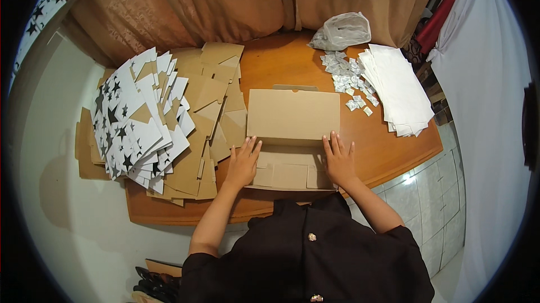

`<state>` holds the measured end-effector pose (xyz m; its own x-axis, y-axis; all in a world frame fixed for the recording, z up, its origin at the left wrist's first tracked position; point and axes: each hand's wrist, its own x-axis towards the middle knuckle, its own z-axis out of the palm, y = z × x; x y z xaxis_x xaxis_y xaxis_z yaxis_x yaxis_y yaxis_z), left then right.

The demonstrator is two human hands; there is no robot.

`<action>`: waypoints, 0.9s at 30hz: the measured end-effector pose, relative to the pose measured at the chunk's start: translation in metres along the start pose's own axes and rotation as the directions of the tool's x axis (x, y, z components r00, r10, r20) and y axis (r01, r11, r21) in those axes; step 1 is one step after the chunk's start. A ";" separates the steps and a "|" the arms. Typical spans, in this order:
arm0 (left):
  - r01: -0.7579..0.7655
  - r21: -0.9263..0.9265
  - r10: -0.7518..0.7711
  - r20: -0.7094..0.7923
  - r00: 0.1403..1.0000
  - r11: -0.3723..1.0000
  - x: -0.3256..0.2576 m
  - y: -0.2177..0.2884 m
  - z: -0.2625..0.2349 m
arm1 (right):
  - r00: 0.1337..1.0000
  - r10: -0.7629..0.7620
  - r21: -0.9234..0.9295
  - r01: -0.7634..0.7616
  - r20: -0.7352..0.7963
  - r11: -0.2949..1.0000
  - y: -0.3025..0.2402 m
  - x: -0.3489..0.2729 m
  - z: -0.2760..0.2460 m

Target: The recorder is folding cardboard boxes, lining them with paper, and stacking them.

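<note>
Both hands are working on a brown cardboard box blank (292,134) lying near the front edge of the wooden table (394,151). Left hand (243,163) is resting flat, fingers spread and extended toward 12 o'clock, palm pressing on the left end of the box's lower section. Right hand (339,159) is lying the same way on the right end, fingers splayed and gripping nothing. Neither hand is closing around any part; both are bearing down on the sheet.

Judged from its look, the blank is behaving as light, thin card: stiff across the panels, bending readily along the scored folds, and likely to crease if pinched mid-panel. The edges and flap ends at 3 and 9 o'clock appear to be the safest places to grasp it.

At 9 o'clock of the box, a fanned stack of star-printed flat blanks (140,123) is lying. At 1 o'clock, small silver sachets (349,75), white paper sheets (396,89) and a clear plastic bag (342,30) are sitting.
</note>
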<state>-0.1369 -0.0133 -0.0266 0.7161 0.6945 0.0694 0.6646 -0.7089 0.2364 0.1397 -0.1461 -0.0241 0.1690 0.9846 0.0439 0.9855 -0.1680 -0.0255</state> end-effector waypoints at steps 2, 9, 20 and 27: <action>-0.016 0.180 0.010 0.037 0.999 0.984 0.005 0.000 -0.004 | 1.000 -0.016 -0.010 0.016 -0.014 1.000 0.001 0.002 0.006; 0.144 -0.428 -0.134 0.054 0.990 0.892 -0.003 -0.010 -0.026 | 0.957 -0.290 0.282 0.271 0.029 0.921 -0.031 0.021 -0.029; -0.107 -0.207 0.076 -0.152 0.986 0.973 -0.064 0.019 -0.009 | 0.497 -0.648 0.323 0.590 0.577 0.740 -0.076 0.067 0.037; -0.125 -0.107 0.109 -0.139 0.984 0.986 -0.049 0.022 0.001 | 0.392 -0.243 0.075 0.398 0.887 0.914 -0.047 0.054 -0.007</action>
<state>-0.1569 -0.0631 -0.0261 0.7480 0.6232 0.2286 0.5434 -0.7726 0.3283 0.1024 -0.0853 -0.0139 -0.1890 0.4693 -0.8626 0.9670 0.2416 -0.0805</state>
